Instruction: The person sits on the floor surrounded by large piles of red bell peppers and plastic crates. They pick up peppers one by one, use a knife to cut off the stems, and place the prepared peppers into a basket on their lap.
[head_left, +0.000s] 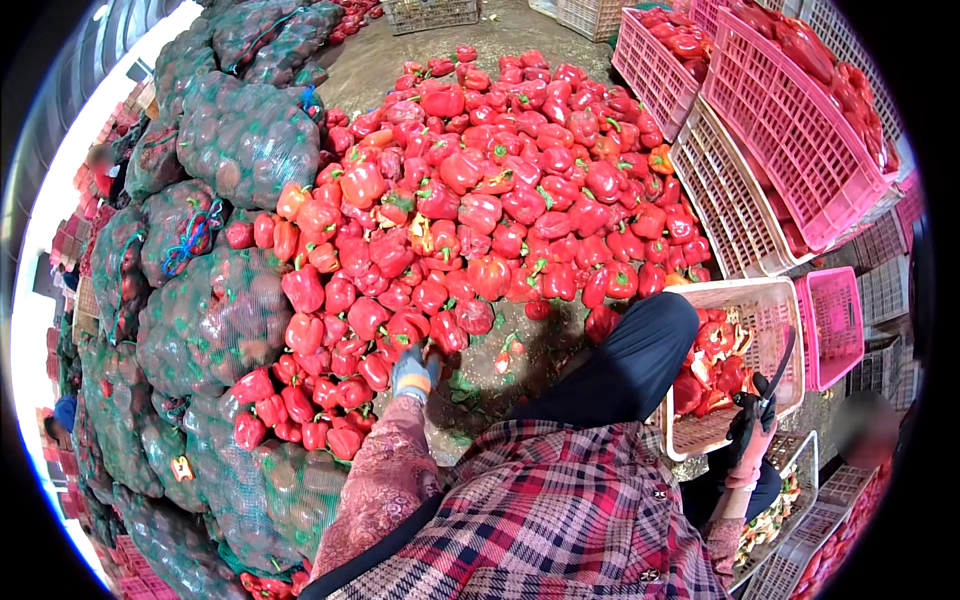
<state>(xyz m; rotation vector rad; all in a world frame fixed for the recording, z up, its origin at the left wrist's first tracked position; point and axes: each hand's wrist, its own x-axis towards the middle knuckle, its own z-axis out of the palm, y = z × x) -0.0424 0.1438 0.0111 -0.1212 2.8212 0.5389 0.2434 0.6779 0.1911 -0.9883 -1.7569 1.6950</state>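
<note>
My left hand (415, 373), in a grey-blue glove with an orange and white cuff, reaches to the near edge of a large heap of red bell peppers (517, 172). Its fingertips are beside or against a red bell pepper (407, 328); whether they grip it cannot be told. In my right hand (752, 431), gloved in black and pink, is a knife (781, 361) with its blade pointing up and away. That hand is over the right side of a pale plastic crate (787, 307), which holds cut red peppers (716, 364).
Green mesh sacks (247, 139) full of peppers are stacked along the left. Pink crates (795, 127) of red peppers stand at the upper right. An open pink crate (834, 322) and a crate of trimmings (769, 517) are on the right. Another person (866, 435) is at the far right.
</note>
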